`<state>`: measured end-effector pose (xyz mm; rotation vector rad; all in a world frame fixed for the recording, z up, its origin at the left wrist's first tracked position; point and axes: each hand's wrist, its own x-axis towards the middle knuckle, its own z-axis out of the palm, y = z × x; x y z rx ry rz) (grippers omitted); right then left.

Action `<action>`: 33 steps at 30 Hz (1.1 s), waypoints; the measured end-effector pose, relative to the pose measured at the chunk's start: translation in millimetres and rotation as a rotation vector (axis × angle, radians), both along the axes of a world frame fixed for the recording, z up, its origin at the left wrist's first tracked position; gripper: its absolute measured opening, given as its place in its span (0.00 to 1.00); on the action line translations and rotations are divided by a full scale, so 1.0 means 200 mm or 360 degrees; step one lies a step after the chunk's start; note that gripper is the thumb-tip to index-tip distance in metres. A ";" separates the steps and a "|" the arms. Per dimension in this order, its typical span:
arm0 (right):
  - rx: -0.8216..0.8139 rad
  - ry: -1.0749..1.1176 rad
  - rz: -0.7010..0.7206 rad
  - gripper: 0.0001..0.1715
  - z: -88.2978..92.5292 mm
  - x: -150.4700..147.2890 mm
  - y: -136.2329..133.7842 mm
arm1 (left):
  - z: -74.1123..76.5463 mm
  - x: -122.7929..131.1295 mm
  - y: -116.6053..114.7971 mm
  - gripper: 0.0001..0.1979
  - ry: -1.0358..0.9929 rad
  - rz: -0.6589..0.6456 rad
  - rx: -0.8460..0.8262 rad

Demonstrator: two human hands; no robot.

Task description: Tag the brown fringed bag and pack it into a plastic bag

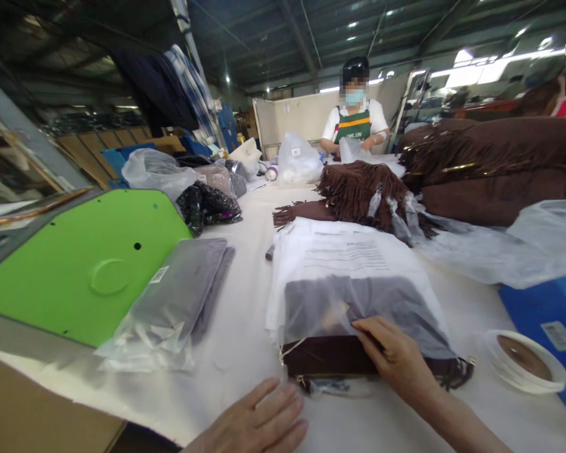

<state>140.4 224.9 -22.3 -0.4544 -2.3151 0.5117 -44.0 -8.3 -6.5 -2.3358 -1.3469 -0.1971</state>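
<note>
In front of me lies a folded dark brown cloth item (325, 357), partly inside a translucent plastic bag (358, 296) that looks grey over it. My right hand (393, 352) comes in from the right, its thumb and fingers closed on the bag near the bag's edge. My left hand (264, 418) is open and blurred, fingers spread, just left of and below the near left corner of the brown item. Under the bag rests a stack of white bags (344, 245) with printed text.
Bagged grey garments (188, 283) lie left beside a green panel (122, 251). At right are a roll of tape (547, 377) and a blue bin (554, 321). Brown fringed scarves (490, 163) are piled behind. Across the table (245, 302), a masked person (356, 126) handles clear plastic.
</note>
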 end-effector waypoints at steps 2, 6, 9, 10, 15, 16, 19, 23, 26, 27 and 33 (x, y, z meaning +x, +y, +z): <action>-0.0034 -0.0022 -0.0006 0.08 0.01 -0.01 0.00 | -0.04 0.04 0.06 0.11 -0.0033 -0.0136 -0.0013; -0.0137 -0.0087 -0.0015 0.09 0.02 -0.02 0.00 | -0.07 0.17 0.26 0.06 -0.0128 -0.0185 0.0140; -0.0123 -0.0152 -0.0003 0.09 0.04 0.00 -0.02 | -0.10 0.23 0.36 0.09 -0.0297 -0.0093 0.0405; -0.0064 -0.0160 0.0007 0.10 0.05 0.01 -0.03 | -0.11 0.24 0.38 0.10 -0.0334 -0.0045 0.0479; 0.0500 -0.0102 -0.0102 0.16 0.09 -0.01 -0.12 | -0.17 0.24 0.37 0.07 -0.0454 0.0250 0.0835; 0.0592 -0.0084 -0.0105 0.18 0.10 -0.04 -0.14 | -0.18 0.24 0.37 0.05 -0.0504 0.0353 0.0917; 0.0742 -0.0033 -0.0008 0.22 0.12 -0.18 -0.18 | -0.20 0.24 0.34 0.10 -0.0533 0.0640 0.1021; 0.0642 -0.0051 0.0147 0.16 0.14 -0.39 -0.22 | -0.24 0.23 0.32 0.24 -0.0405 0.0949 0.0996; 0.0558 -0.0075 0.0372 0.12 0.10 -0.46 -0.23 | -0.27 0.25 0.34 0.40 -0.0490 0.1295 0.1121; 0.0519 -0.0090 0.0473 0.12 0.08 -0.46 -0.24 | -0.27 0.26 0.36 0.41 -0.0573 0.1417 0.1151; 0.0443 -0.0319 0.0671 0.08 0.04 -0.34 -0.31 | -0.31 0.24 0.33 0.33 -0.0763 0.1509 0.0811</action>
